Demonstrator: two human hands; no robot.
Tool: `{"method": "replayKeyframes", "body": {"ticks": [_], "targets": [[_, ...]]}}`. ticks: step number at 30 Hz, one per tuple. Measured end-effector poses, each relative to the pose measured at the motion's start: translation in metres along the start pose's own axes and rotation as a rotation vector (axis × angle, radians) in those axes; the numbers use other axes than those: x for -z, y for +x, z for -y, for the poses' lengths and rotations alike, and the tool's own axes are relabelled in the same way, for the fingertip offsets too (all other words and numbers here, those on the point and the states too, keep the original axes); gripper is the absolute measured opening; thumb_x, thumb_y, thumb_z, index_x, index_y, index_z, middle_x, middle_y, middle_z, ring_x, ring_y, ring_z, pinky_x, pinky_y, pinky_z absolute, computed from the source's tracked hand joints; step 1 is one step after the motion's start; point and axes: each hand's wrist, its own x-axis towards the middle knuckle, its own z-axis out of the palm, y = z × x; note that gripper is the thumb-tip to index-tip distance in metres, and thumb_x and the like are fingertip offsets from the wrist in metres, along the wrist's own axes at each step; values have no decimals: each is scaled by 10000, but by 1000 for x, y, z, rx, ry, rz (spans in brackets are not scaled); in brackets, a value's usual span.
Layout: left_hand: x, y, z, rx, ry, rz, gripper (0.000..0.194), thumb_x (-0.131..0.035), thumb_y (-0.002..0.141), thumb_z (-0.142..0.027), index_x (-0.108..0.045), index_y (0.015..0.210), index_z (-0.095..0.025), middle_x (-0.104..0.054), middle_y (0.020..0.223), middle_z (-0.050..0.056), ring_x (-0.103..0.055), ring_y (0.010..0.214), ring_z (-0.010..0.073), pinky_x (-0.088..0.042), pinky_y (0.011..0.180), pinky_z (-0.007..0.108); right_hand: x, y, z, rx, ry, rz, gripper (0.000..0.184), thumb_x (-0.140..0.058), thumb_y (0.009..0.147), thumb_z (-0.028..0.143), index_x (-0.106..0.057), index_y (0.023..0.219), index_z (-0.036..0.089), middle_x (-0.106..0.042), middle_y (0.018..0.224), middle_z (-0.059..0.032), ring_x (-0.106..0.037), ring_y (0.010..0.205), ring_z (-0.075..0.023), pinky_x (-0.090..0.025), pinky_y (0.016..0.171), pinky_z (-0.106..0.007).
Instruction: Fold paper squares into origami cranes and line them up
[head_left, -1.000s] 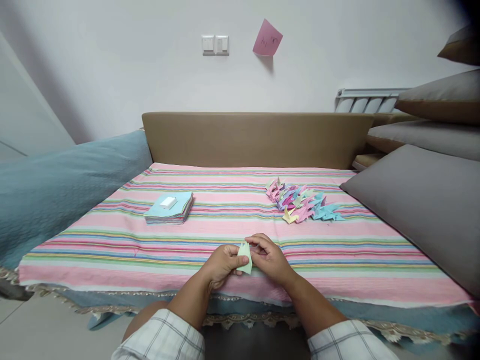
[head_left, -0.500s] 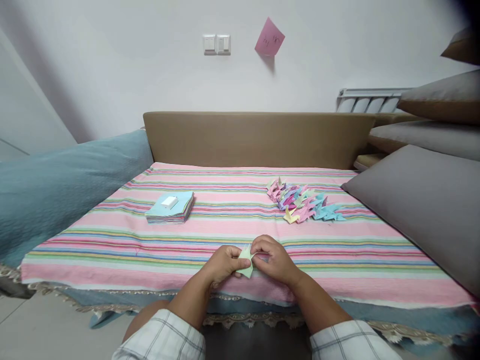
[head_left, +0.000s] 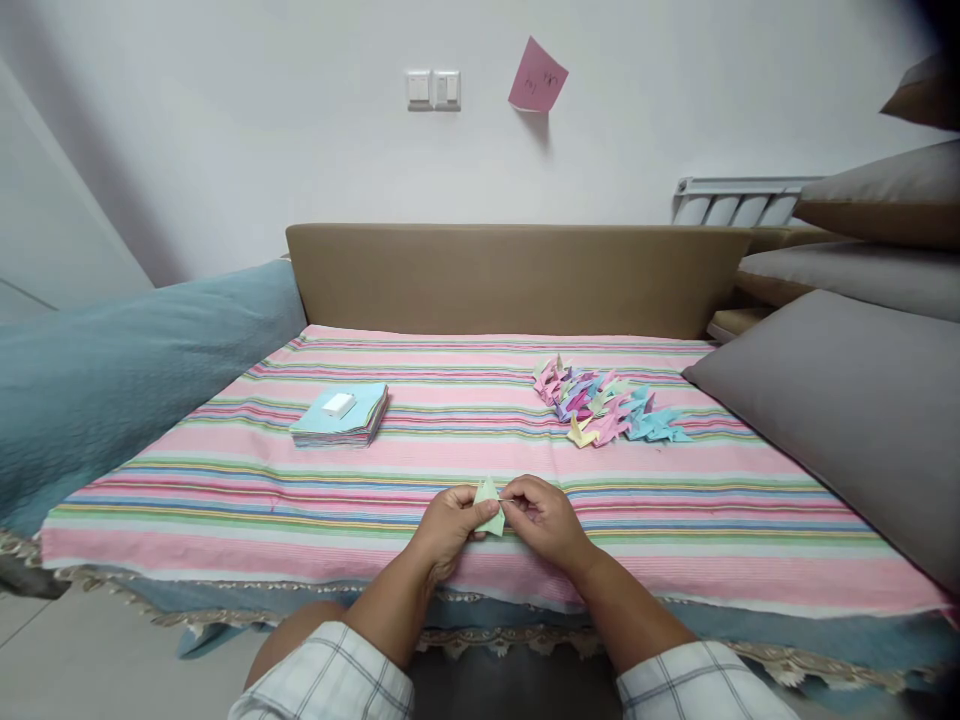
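Observation:
Both hands meet low in the middle, over the near part of a pink striped cloth (head_left: 675,500). Between them is a small pale green folded paper (head_left: 489,505). My left hand (head_left: 448,525) pinches its left side with closed fingers. My right hand (head_left: 545,515) pinches its right side, fingers curled. The paper stands with a point upward, just above the cloth. A stack of coloured paper squares (head_left: 341,415) with a small white block on top lies at the far left. A heap of several folded paper figures (head_left: 604,403) lies at the far right.
A grey cushion (head_left: 840,410) borders the cloth on the right, with more cushions stacked behind. A blue blanket (head_left: 112,370) rises at the left. A brown headboard (head_left: 510,275) closes the back. A pink note (head_left: 537,76) and wall switches hang above.
The green paper has been turned and reshaped between my fingers: its lower part is now tucked in and a point sticks up. Both hands stayed in the same spot.

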Motion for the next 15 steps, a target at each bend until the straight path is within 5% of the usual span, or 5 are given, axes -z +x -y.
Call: {"method": "replayKeyframes", "body": {"ticks": [15], "targets": [[-5,2,5,-22,-247,20,355,-869,452,-300,-682,699,-126,-652,636,13,-567,597,110,-423,585,221,-9,0,-1,-256,298,-46,128,-612,758,312,-611,774,185,-605,735,-26,-549,653,-134,-443,603,-252]]}}
